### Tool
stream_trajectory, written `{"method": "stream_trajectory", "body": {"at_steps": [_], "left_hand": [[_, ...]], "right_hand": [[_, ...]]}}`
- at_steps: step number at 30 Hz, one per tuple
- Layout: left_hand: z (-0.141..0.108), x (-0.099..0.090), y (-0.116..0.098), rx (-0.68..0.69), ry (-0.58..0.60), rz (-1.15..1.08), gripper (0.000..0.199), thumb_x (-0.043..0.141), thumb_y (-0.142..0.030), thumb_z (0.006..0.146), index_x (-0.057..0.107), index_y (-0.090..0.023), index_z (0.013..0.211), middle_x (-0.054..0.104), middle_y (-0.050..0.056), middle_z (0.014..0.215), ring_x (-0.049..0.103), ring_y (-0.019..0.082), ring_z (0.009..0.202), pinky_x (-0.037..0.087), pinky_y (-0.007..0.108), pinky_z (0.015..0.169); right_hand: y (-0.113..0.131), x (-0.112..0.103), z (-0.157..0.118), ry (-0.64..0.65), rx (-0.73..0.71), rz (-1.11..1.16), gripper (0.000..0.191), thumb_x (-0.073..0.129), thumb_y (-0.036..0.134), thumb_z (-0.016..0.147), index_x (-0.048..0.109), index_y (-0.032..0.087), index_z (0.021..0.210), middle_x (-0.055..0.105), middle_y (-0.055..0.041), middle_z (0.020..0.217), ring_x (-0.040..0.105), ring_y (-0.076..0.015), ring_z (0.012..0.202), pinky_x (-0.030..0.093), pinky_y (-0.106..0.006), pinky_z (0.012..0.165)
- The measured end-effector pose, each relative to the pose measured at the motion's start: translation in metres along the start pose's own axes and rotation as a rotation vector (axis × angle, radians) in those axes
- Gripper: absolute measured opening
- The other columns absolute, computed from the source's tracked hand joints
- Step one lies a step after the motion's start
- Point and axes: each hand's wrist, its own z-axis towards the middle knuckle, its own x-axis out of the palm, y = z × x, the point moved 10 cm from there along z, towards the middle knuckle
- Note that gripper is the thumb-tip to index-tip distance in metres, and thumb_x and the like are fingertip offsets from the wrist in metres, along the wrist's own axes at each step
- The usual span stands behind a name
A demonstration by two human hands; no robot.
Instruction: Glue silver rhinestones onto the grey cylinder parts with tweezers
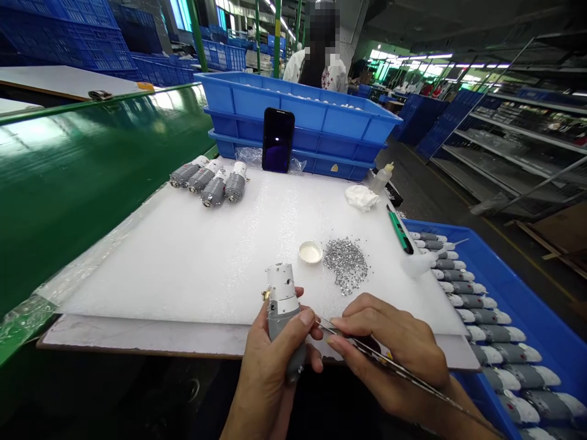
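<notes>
A white and grey model capsule (281,292) stands tilted in my left hand (279,351), whose fingers wrap round its grey lower part. My right hand (389,348) pinches metal tweezers (403,371), their tips close to the capsule's side at my left fingertips. Whether the tips hold anything is too small to tell. Beyond my hands, on the white foam sheet (192,263), lie a small round white dish (310,252) and a heap of tiny silvery pieces (345,263). Several similar capsules (213,188) rest at the sheet's far left.
Blue crates (298,116) stand behind the sheet, a phone (277,140) leaning on them. Rightward are a white cloth (362,197), a bottle (383,177) and a green cutter (400,229). A blue tray (541,318) of capsules is at right; a person (316,61) sits beyond.
</notes>
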Motion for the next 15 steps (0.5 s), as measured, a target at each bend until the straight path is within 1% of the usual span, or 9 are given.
{"method": "stream_trajectory", "body": {"at_steps": [3,7,10,15], "left_hand": [[0.000,-0.003,0.006,-0.081,-0.030,-0.123,0.035,0.076,-0.026,0.078,0.065,-0.018,0.110,0.065,-0.001,0.066,0.052,0.009,0.049,0.049,0.021,0.053],[0.002,-0.001,0.013,-0.124,-0.014,-0.235,0.029,0.077,-0.020,0.075,0.068,-0.016,0.102,0.065,0.002,0.068,0.053,0.012,0.057,0.047,0.019,0.046],[0.002,0.000,0.014,-0.122,0.006,-0.243,0.027,0.077,-0.020,0.076,0.067,-0.015,0.101,0.065,0.001,0.067,0.053,0.011,0.056,0.048,0.019,0.046],[0.001,-0.001,0.010,-0.102,-0.020,-0.195,0.031,0.077,-0.020,0.077,0.067,-0.016,0.106,0.066,-0.001,0.066,0.054,0.009,0.049,0.048,0.019,0.047]], "right_hand": [[-0.003,-0.003,0.000,-0.032,0.039,0.043,0.016,0.062,0.003,0.088,0.062,0.017,0.096,0.065,-0.0039,0.077,0.061,-0.0133,0.068,0.050,-0.023,0.059],[-0.003,-0.003,-0.001,-0.033,0.051,0.072,0.016,0.062,0.004,0.088,0.062,0.018,0.097,0.065,-0.0032,0.076,0.061,-0.0137,0.067,0.049,-0.024,0.058],[-0.007,-0.001,-0.001,-0.020,0.080,0.085,0.013,0.063,0.007,0.089,0.061,0.019,0.095,0.065,-0.0022,0.075,0.060,-0.0138,0.066,0.047,-0.025,0.057],[-0.013,0.000,-0.002,0.004,0.126,0.099,0.008,0.063,0.012,0.091,0.061,0.019,0.091,0.064,-0.0010,0.073,0.059,-0.0126,0.064,0.045,-0.025,0.056]]}}
